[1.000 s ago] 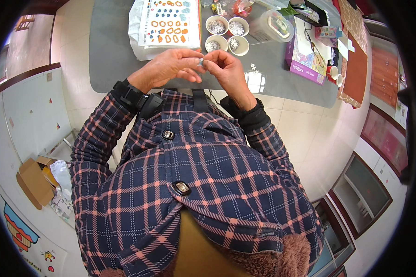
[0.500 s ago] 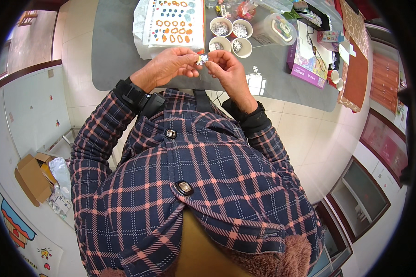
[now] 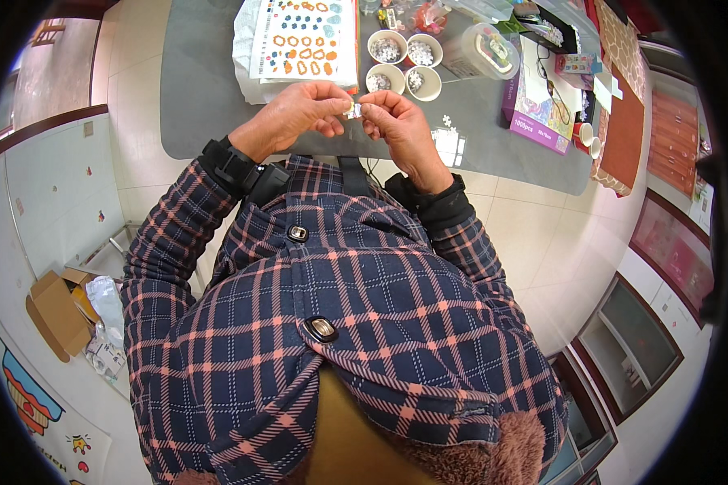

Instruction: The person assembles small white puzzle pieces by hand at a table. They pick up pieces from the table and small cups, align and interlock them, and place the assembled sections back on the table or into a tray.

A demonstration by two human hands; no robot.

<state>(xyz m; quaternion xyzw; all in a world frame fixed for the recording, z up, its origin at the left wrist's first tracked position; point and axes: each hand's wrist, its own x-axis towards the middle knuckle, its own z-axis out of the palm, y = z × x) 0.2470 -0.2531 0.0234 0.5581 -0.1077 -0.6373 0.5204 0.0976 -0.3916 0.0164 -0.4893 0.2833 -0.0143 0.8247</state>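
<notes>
Small white piece (image 3: 353, 112), slim hold

Piece above grey table (image 3: 210, 121), near its front edge. Left hand (image 3: 299, 111) pinches one side, right hand (image 3: 407, 129) the other. Little to grip: a slip could send it to the floor (image 3: 501, 222). Paper cups (image 3: 431, 89) just beyond; a stray knuckle might tip one.

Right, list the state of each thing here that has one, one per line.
Left hand: pinching a small pale piece
Right hand: fingers bent at that piece, grip unclear
Four paper cups: upright, uncovered, partly filled with small pieces
Printed sheet: lying flat
Translucent tub: lid state unclear
Cardboard box: open
</notes>
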